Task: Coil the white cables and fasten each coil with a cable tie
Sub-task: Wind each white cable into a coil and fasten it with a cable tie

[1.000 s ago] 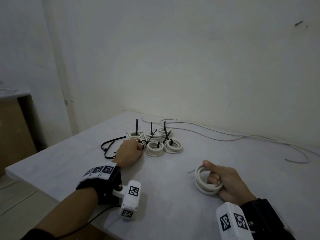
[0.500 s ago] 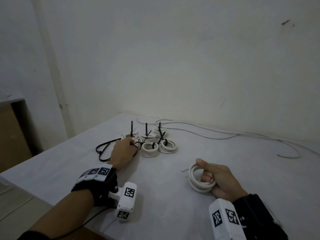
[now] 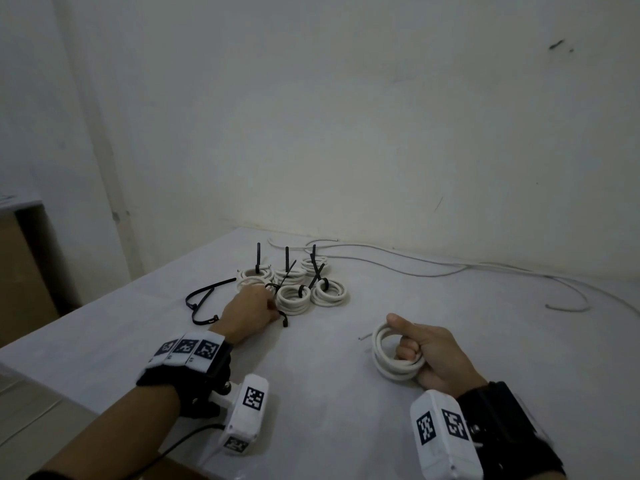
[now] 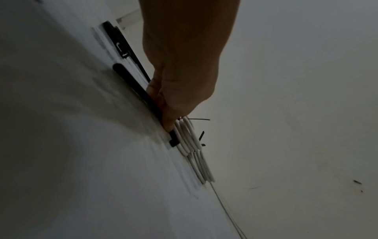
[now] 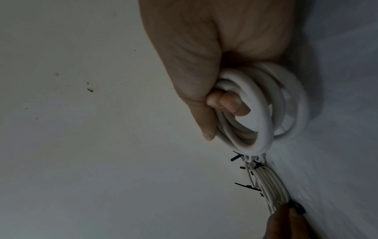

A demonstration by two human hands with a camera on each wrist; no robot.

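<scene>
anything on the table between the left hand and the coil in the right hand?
No: in the head view the table is bare between the left hand, gripping a black cable tie, and the right hand's untied coil.

light: dim, flat, grey-green cast | shadows: soft, under wrists on worktop [image 3: 346, 427] | wrist views: darker, noisy, streaky blur on worktop lower left | edges: wide-angle bending, corners darkened | glare: none seen

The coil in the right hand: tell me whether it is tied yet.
Not tied. The coil shows bare white loops with no black tie, held only by the right hand; the left hand grips a loose cable tie.
</scene>
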